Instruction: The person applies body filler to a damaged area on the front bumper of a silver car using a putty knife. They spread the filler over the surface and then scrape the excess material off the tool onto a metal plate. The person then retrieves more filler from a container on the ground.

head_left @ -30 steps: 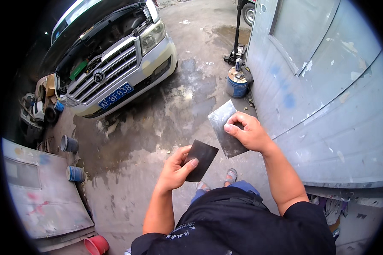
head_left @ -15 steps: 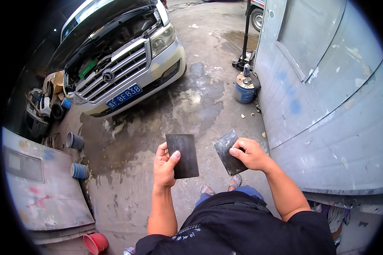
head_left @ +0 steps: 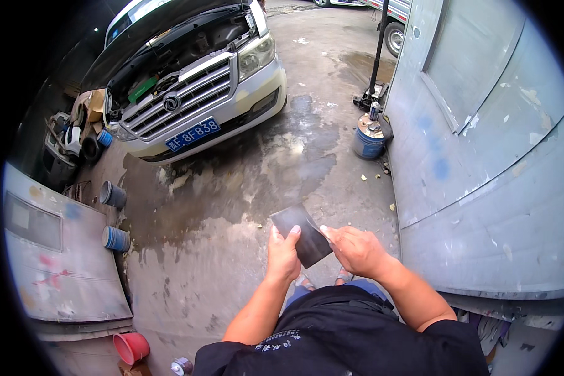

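Observation:
My left hand (head_left: 284, 255) grips a flat dark rectangular plate (head_left: 304, 237), its thumb on the upper face and its fingers behind. Closed around a second thin dark plate (head_left: 317, 225), my right hand (head_left: 359, 250) holds it nearly edge-on along the first one's right side. Most of this second plate is hidden by the fingers and the viewing angle. Both hands are in front of my body, above the concrete floor. The plates appear to meet or nearly meet; whether they touch I cannot tell.
A pale van (head_left: 194, 94) with its hood raised stands ahead. Blue pails (head_left: 370, 143) (head_left: 116, 238), a grey pail (head_left: 112, 195) and a red bucket (head_left: 131, 348) sit around the floor. A pale metal wall (head_left: 482, 175) bounds the right; a paint-marked panel (head_left: 69, 269) stands left.
My right hand has moved left toward the left hand, turning its plate edge-on. The left hand has shifted right with its plate now tilted. Earlier the two plates were apart.

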### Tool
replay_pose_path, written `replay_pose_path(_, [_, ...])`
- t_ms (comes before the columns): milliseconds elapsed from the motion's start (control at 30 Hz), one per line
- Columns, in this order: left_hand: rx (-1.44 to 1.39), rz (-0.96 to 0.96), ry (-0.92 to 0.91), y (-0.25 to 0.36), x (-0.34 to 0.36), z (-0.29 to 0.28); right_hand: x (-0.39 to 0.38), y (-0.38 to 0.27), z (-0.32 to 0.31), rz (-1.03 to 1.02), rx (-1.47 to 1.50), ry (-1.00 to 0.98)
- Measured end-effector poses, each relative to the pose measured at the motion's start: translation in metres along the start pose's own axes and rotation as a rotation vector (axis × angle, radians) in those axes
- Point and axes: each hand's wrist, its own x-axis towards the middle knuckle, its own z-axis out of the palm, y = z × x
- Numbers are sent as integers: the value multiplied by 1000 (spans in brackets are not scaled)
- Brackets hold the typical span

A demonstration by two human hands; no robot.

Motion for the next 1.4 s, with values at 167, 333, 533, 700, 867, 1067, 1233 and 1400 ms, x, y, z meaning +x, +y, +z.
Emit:
replay_pose_path(167, [61,201,-86,17,6,-5,-3,-22,7,-170,-72,-17])
replay_pose_path(333, [40,191,-144,32,-2,-2,11,-27,0,-139,-215,112])
replay_pose_path(533, [6,207,-108,33,-7,-8,8,-30,8,-179,-210,-52])
replay_pose_path(700, [-21,178,-102,27,-7,-23,3,-31,19,-171,-182,-96])
replay_pose_path(867, [-42,133,-99,23,-10,-32,-3,-37,22,-136,-173,-127])
replay_pose_path(1067, [-42,129,-103,26,-12,-35,-6,-39,28,-148,-194,-126])
replay_pose_path(1233, [-66,138,-90,28,-13,-42,-9,-46,35,-116,-218,-134])
replay_pose_path(1400, [-104,117,-162,48,-12,-47,-29,-33,47,-22,-233,-230])
